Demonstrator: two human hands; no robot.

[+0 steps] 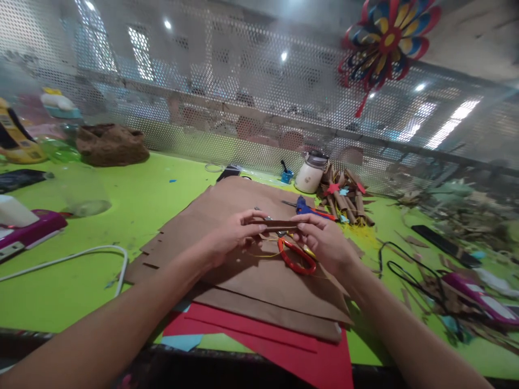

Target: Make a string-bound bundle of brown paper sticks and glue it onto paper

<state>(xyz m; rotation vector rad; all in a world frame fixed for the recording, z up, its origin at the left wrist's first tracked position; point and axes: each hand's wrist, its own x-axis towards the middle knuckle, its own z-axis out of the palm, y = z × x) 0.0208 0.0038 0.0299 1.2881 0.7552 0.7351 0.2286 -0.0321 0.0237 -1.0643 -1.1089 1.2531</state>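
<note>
My left hand [233, 235] and my right hand [324, 240] each pinch one end of a thin brown paper strip [278, 223], holding it level between them above large sheets of brown paper [243, 275]. Both hands have their fingers closed on the strip. Red-handled scissors [295, 258] lie on the brown paper just under the strip, beside my right hand. Red paper sheets [284, 340] stick out from under the brown paper at the near edge.
The green table [121, 205] holds a blue glue gun [304, 206], a white jar [310, 174], a pile of rolled brown paper tubes [346, 200], a white cable [81, 256], black cords [409, 270] and pink staplers [28, 232]. A colourful paper pinwheel [387, 40] hangs on the perforated metal screen [227, 108].
</note>
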